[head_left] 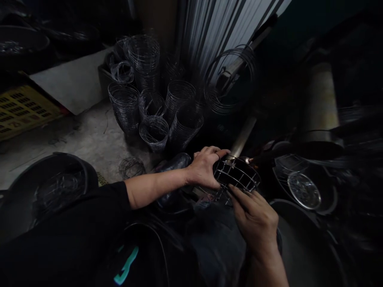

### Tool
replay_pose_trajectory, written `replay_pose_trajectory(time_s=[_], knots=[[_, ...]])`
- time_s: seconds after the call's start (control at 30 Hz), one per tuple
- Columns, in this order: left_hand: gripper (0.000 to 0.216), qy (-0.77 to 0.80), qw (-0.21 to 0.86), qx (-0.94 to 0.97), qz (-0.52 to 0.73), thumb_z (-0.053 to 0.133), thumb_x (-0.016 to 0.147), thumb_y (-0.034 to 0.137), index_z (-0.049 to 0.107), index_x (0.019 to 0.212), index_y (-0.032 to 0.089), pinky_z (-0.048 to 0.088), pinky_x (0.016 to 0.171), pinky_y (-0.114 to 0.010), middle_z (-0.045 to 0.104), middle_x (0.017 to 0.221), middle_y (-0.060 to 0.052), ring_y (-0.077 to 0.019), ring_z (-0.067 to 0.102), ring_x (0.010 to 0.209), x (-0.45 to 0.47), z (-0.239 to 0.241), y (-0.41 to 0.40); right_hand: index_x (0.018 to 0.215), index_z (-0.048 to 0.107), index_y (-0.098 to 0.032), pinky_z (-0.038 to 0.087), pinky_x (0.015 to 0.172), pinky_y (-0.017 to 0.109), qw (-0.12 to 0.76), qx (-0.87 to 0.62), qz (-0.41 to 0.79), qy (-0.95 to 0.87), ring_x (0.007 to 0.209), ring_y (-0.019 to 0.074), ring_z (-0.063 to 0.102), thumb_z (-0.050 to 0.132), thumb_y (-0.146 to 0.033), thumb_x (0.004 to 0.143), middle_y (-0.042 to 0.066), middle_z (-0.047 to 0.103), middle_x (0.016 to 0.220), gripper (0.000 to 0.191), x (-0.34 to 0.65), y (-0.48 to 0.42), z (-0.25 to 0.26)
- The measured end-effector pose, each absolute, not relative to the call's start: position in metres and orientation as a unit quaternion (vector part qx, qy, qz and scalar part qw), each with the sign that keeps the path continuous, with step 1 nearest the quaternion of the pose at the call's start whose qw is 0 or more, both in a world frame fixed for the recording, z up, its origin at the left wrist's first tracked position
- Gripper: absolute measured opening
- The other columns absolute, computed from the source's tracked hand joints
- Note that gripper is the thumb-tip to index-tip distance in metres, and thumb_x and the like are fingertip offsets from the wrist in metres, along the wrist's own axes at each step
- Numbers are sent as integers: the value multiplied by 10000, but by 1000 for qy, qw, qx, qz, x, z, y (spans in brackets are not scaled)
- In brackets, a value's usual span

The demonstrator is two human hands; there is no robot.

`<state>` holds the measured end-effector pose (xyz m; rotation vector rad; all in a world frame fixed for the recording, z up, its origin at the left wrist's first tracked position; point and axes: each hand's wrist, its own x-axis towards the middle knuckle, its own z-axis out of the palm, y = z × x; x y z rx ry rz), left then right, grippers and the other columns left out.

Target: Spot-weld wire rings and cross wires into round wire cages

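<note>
Between my hands is a round wire basket (237, 175), an open metal cage of rings and crossing wires. My left hand (206, 166) grips its left side, thumb at the near edge and fingers over the far rim. My right hand (257, 217) pinches the near side of the basket with thumb and fingertips; the lower part of the basket is hard to make out in the dark. Just beyond the basket, a pale metal bar (243, 137) slants down to its far rim. A copper-coloured tip (249, 160) sits close to the right part of that rim.
Stacks of wire rings (124, 105) stand on the floor ahead, with a loose wire coil (131, 167) nearer. Wire hoops (230, 79) hang on a bar. A dark tub (86, 171) is at left, another tub (299, 235) at right. A yellow crate (26, 107) lies far left.
</note>
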<state>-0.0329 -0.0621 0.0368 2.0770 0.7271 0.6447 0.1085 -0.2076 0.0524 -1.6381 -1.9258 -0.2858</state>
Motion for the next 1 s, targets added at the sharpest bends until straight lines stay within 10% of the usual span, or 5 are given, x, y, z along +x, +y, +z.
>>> replay_pose_trajectory(time_s=[1.0], knots=[[911, 337, 401, 824, 215, 783, 505, 409, 474, 1351, 267, 438, 966, -556, 500, 1299, -85, -338, 456, 1206, 7, 45, -24, 1095, 733, -202, 537, 781, 342, 413, -720, -40, -556, 839, 210, 680, 659, -328, 872, 73, 733, 968, 267, 135, -182, 57]])
